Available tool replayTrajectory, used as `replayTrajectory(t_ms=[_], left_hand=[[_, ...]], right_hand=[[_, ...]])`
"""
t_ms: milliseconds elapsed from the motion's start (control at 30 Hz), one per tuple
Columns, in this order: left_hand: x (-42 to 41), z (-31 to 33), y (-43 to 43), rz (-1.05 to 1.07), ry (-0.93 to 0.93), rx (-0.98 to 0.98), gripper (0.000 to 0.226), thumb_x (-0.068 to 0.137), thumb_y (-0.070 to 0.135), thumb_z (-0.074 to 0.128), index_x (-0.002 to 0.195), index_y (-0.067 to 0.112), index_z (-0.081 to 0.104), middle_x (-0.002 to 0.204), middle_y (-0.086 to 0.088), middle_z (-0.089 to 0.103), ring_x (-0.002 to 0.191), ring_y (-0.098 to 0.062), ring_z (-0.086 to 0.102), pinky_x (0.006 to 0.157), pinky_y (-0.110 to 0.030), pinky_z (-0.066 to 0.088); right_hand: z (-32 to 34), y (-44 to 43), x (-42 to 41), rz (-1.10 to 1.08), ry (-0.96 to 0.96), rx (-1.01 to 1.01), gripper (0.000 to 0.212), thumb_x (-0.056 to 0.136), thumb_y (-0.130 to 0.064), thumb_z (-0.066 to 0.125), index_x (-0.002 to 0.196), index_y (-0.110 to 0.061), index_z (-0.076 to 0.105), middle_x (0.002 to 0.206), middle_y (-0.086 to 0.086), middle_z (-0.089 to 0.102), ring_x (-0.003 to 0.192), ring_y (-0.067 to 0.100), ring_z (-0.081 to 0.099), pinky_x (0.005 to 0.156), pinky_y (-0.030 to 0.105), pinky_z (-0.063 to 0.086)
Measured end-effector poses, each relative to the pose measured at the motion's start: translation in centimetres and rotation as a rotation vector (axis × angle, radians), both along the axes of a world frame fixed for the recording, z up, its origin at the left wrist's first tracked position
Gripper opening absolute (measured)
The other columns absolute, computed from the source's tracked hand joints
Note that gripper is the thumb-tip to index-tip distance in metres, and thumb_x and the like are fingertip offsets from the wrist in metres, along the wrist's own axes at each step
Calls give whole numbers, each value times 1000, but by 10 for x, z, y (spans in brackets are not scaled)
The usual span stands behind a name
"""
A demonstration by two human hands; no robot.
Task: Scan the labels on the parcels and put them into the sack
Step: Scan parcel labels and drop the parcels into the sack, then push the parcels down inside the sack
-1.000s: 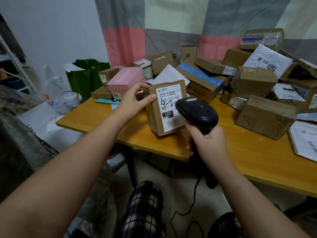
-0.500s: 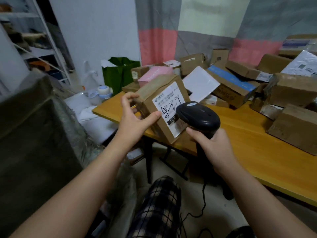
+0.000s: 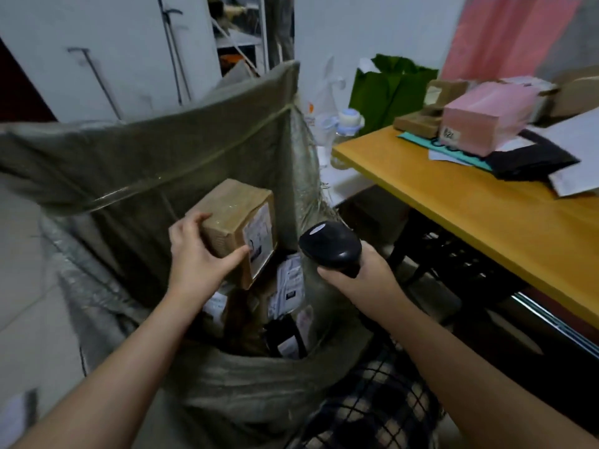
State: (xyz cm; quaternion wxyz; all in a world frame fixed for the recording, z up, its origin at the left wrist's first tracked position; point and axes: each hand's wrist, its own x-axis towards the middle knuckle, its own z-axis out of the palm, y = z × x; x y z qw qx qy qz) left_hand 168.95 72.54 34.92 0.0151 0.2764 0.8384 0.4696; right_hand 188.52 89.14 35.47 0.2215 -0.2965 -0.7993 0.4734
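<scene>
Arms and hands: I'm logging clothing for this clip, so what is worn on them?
Nothing shows on either. The left hand and right hand are ungloved, with no ring, watch or band visible, and no sleeve comes into frame on either arm. Below them are dark checked trousers.

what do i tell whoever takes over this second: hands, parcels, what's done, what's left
Left hand grips a brown parcel, label facing right, over the open mouth of the sack, not yet released.
Right hand grips the black scanner beside that parcel.
Done: several labelled parcels already lie in the sack.
Left: drop this one in, then scan and bag those on the table, including the pink box.
</scene>
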Motion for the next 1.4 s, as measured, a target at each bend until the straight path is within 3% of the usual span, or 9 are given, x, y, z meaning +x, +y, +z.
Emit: replayTrajectory(t_ms=[200, 333, 433, 700, 867, 933, 1033, 1133, 1400], left_hand=[[-16, -37, 12, -286, -82, -316, 70, 66, 54, 76, 123, 52, 36, 126, 3, 33, 120, -25, 40, 99, -41, 40], [-12, -64, 25, -402, 163, -802, 77, 71, 60, 66, 139, 42, 35, 136, -8, 30, 124, -34, 38, 102, -45, 34], [-1, -80, 34, -443, 329, -1084, 71, 80, 64, 58, 140, 31, 40, 145, -14, 25, 130, -35, 29, 104, -47, 30], [38, -41, 93, -459, 544, -579, 48, 89, 48, 52, 131, 23, 50, 131, -6, 45, 120, -28, 41, 97, -39, 34], [82, 6, 155, -596, 586, -353, 46, 91, 40, 55, 133, 21, 51, 130, -5, 48, 120, -26, 43, 100, -40, 35], [102, 21, 183, -648, 592, -307, 46, 92, 39, 55, 133, 20, 51, 129, -5, 49, 120, -26, 44, 100, -41, 38], [129, 39, 223, -723, 604, -267, 45, 93, 41, 54, 133, 21, 50, 128, -4, 49, 117, -27, 45, 97, -41, 40], [147, 53, 264, -787, 587, -227, 46, 92, 41, 54, 134, 20, 49, 130, -4, 48, 119, -26, 43, 96, -40, 38], [132, 114, 399, -662, 568, -233, 61, 87, 50, 58, 136, 16, 44, 135, -17, 40, 123, -39, 39, 98, -45, 37]], right_hand=[[-39, 5, -24, 39, -104, 33, 38, 76, -28, 81, 109, -19, 65, 112, 5, 62, 102, 16, 60, 80, 29, 48], [-56, 4, -25, -11, -96, -2, 28, 75, -31, 81, 94, -35, 61, 92, -11, 64, 81, -10, 57, 64, 12, 41], [-62, 5, -21, -45, -115, 0, 26, 75, -31, 81, 90, -35, 61, 83, -18, 63, 78, -7, 56, 60, 11, 42], [-37, 28, 22, -268, -114, 29, 24, 78, -40, 75, 92, -24, 64, 83, -3, 68, 80, 16, 65, 70, 32, 52], [11, 57, 78, -460, -16, 97, 19, 81, -36, 74, 76, -23, 61, 60, -9, 61, 57, 0, 60, 49, 11, 38], [28, 68, 105, -530, 41, 79, 18, 82, -32, 74, 75, -22, 61, 50, -9, 60, 50, -3, 59, 45, 9, 38], [52, 87, 139, -621, 114, 10, 21, 82, -32, 74, 90, -14, 65, 57, -2, 64, 54, 15, 67, 59, 32, 52], [75, 109, 159, -681, 163, 7, 19, 84, -28, 72, 85, -10, 66, 66, 9, 66, 52, 26, 67, 59, 44, 55], [129, 219, 137, -717, 180, 88, 22, 84, -32, 70, 75, -13, 65, 56, 5, 64, 46, 21, 64, 47, 27, 53]])
